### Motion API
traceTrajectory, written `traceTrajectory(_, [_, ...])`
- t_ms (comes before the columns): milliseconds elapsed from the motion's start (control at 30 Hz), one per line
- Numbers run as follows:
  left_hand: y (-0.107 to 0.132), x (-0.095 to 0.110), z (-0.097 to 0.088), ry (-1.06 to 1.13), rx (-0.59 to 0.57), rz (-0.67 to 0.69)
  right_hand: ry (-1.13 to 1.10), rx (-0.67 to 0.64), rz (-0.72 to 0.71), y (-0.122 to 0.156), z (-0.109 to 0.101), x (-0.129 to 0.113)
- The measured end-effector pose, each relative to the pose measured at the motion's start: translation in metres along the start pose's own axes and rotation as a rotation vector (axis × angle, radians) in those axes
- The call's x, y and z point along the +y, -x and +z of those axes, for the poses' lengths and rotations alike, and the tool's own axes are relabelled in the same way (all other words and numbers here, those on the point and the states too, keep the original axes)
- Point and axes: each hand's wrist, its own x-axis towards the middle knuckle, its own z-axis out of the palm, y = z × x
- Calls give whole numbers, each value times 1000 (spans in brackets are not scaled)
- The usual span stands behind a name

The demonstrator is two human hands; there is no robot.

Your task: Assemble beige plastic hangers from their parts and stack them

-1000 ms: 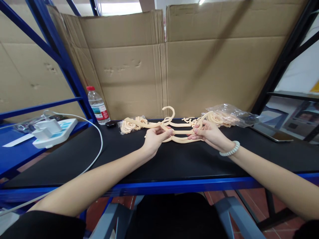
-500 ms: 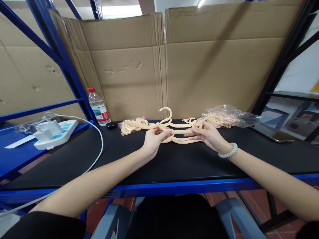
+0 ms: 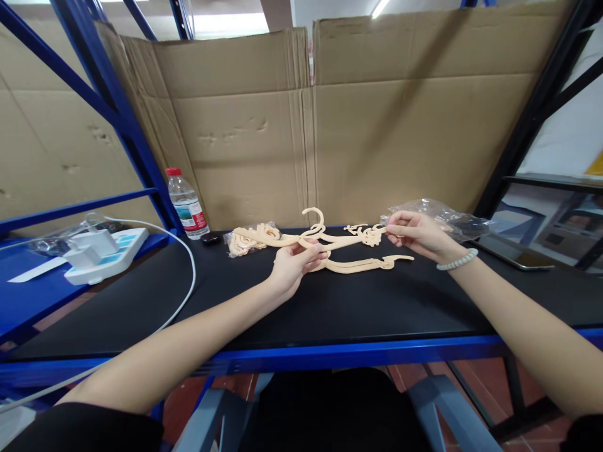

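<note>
My left hand [image 3: 298, 267] is closed round the middle of a cream plastic folding hanger [image 3: 343, 243], held just above the black tabletop. At the hanger's right end, the fingertips of my right hand [image 3: 417, 235] pinch the tip past the joint. Beneath it, a second cream hanger [image 3: 355, 267] lies on the table, its right tip pointing outward; my left hand covers its middle. A cream hook [image 3: 321, 220] curves up behind my left fingers, and I cannot tell which hanger it belongs to. Behind the held hanger lie small cream pieces [image 3: 357, 228].
A bag of cream hanger parts [image 3: 249, 240] sits back left, and a clear plastic bag [image 3: 438, 213] back right, beside a flat tablet-like device [image 3: 513, 254]. A water bottle [image 3: 188, 207], a power strip [image 3: 113, 254] and its white cable [image 3: 192, 270] are at the left. Cardboard [image 3: 245, 138] walls the back.
My right hand has moved right and slightly up, from the hanger's arm to its outer tip. The lower hanger's right end now shows. My left hand has stayed in place.
</note>
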Motion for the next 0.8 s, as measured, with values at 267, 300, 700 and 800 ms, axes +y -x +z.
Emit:
traceTrajectory(267, [-12,16,-10,97,73,-25,153,-135,79,0,-21,-3])
traceTrajectory(300, [-14,18,-13,102,85,-9,170,-145,95,-1,-25,-4])
traceTrajectory(700, [-28,44,-73,-283,-200,16,366,-293,148,-5,-48,-6])
traceTrajectory(800, [-30,47,-85,-540,-268,71,469,-368,138,-5,-50,-8])
